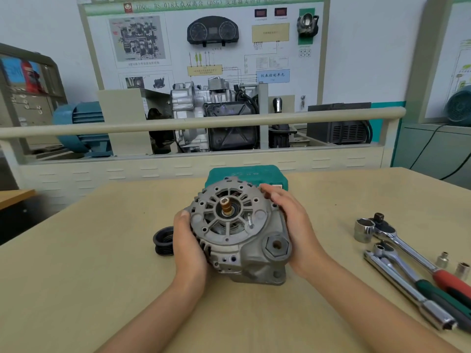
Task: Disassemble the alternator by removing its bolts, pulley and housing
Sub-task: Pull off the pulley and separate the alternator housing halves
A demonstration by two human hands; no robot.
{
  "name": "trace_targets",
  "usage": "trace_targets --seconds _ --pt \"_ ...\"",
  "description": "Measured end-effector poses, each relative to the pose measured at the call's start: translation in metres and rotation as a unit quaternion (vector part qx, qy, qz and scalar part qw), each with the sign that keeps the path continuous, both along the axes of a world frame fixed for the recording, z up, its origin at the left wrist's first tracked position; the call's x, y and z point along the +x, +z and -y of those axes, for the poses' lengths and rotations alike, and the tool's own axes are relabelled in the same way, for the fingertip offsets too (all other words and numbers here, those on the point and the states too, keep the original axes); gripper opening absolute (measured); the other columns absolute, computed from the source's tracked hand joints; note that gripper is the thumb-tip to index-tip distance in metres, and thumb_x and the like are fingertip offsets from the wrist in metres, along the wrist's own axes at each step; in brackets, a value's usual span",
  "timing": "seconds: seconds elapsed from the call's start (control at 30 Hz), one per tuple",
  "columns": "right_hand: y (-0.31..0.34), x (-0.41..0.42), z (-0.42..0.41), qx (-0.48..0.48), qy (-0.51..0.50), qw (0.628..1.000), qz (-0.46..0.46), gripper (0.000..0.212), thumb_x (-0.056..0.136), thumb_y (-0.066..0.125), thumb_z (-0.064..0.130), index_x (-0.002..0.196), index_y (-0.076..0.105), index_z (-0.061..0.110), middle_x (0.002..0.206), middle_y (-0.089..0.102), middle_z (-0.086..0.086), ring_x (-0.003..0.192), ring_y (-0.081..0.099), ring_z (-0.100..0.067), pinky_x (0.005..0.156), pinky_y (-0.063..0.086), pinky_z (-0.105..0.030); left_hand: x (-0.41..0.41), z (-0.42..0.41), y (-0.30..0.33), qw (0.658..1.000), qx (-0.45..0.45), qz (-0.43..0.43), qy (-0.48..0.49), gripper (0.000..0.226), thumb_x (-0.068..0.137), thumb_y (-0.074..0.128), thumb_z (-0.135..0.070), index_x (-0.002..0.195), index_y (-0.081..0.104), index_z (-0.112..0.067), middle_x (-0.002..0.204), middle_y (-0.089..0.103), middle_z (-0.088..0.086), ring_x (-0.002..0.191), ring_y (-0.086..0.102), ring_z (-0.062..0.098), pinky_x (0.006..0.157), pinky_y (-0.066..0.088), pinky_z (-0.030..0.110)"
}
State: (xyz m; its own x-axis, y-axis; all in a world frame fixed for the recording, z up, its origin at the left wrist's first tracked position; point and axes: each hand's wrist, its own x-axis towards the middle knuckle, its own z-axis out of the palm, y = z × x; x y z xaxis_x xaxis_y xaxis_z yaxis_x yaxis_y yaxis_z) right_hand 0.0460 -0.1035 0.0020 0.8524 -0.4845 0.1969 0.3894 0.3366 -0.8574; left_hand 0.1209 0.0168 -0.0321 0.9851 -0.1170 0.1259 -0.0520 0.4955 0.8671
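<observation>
Two hands hold the alternator in the middle of the desk, its bare shaft pointing up. The left hand curls round its left side, fingers close together. The right hand wraps its right side, fingers together over the rim. The black pulley lies just left of the left hand. Ratchets and sockets lie near the desk's right edge. A green case sits behind.
</observation>
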Motion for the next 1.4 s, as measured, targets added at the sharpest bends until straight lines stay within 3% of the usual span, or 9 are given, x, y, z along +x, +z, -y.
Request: trace_targets --seconds 0.2,0.5,0.63,0.73,0.8,0.9,1.0,1.2,1.4 --pt "0.007 -0.018 0.007 -0.118 0.123 0.979 -0.110 0.031 0.088 0.057 0.021 0.119 0.055 0.018 0.103 0.072 -0.006 0.087 0.070 -0.022 0.068 0.057 -0.028 0.002 0.001 0.005 0.999 0.019 0.033 -0.004 0.045 0.100 0.035 -0.035 0.124 0.054 -0.002 0.122 0.062 0.018 0.116 0.058 0.033 0.104 0.043 0.051" --pt "0.012 -0.019 -0.006 -0.050 0.085 0.993 -0.072 0.040 0.090 0.047 0.010 0.130 0.049 0.018 0.101 0.070 -0.011 0.073 0.069 -0.022 0.057 0.055 -0.029 0.000 0.004 0.008 0.998 -0.034 0.061 0.004 0.041 0.100 0.035 -0.031 0.120 0.051 0.001 0.126 0.058 0.023 0.119 0.054 0.037 0.103 0.043 0.050" --pt "0.042 -0.020 -0.010 -0.125 0.061 0.990 -0.024 0.037 0.088 0.050 0.009 0.121 0.051 0.026 0.106 0.067 -0.006 0.079 0.070 -0.020 0.061 0.058 -0.030 -0.002 0.004 0.018 0.990 -0.084 0.113 0.027 0.028 0.100 0.034 -0.030 0.107 0.051 -0.009 0.105 0.063 0.007 0.101 0.059 0.021 0.088 0.049 0.036" --pt "0.063 -0.013 -0.012 -0.197 0.015 0.978 -0.067 0.042 0.085 0.056 0.014 0.125 0.049 0.024 0.118 0.061 -0.007 0.098 0.065 -0.025 0.085 0.055 -0.041 -0.001 0.001 0.026 0.990 -0.101 0.101 -0.006 0.030 0.101 0.029 -0.029 0.099 0.054 -0.012 0.086 0.070 -0.006 0.083 0.065 0.009 0.069 0.053 0.021" --pt "0.067 -0.013 -0.016 -0.202 0.031 0.971 -0.123 0.045 0.083 0.060 0.018 0.126 0.050 0.013 0.115 0.064 -0.014 0.096 0.066 -0.028 0.089 0.053 -0.044 0.005 -0.004 0.034 0.989 -0.100 0.111 -0.004 0.029 0.100 0.029 -0.026 0.102 0.053 -0.009 0.093 0.068 -0.001 0.088 0.064 0.012 0.072 0.053 0.023" --pt "0.071 -0.016 -0.015 -0.149 0.095 0.972 -0.157 0.015 0.085 0.060 0.015 0.096 0.066 0.007 0.090 0.072 -0.014 0.072 0.069 -0.023 0.069 0.057 -0.030 0.009 -0.008 0.049 0.988 -0.084 0.129 -0.001 0.047 0.096 0.036 -0.035 0.122 0.050 0.002 0.121 0.062 0.017 0.112 0.059 0.031 0.095 0.050 0.042" --pt "0.083 -0.018 -0.007 -0.077 0.119 0.984 -0.111 0.008 0.086 0.060 0.009 0.079 0.064 0.007 0.072 0.072 -0.010 0.058 0.069 -0.019 0.054 0.058 -0.028 0.012 -0.007 0.063 0.987 -0.036 0.155 0.000 0.061 0.081 0.040 -0.046 0.123 0.055 -0.005 0.123 0.062 0.016 0.116 0.058 0.030 0.098 0.048 0.044" --pt "0.104 -0.022 0.005 -0.098 0.045 0.994 0.032 0.026 0.080 0.062 -0.002 0.106 0.061 -0.003 0.085 0.070 -0.012 0.070 0.067 -0.022 0.067 0.059 -0.031 0.028 0.000 0.096 0.968 0.110 0.224 -0.004 0.048 0.103 0.022 -0.040 0.130 0.055 -0.017 0.125 0.063 0.002 0.118 0.056 0.017 0.105 0.042 0.039" --pt "0.107 -0.017 0.027 -0.177 -0.101 0.971 0.122 0.030 0.077 0.070 -0.002 0.102 0.058 0.008 0.094 0.069 -0.005 0.082 0.068 -0.018 0.075 0.057 -0.030 0.038 -0.002 0.062 0.970 0.152 0.184 -0.048 0.046 0.106 0.015 -0.033 0.131 0.050 -0.015 0.121 0.061 0.003 0.114 0.055 0.015 0.102 0.037 0.027"
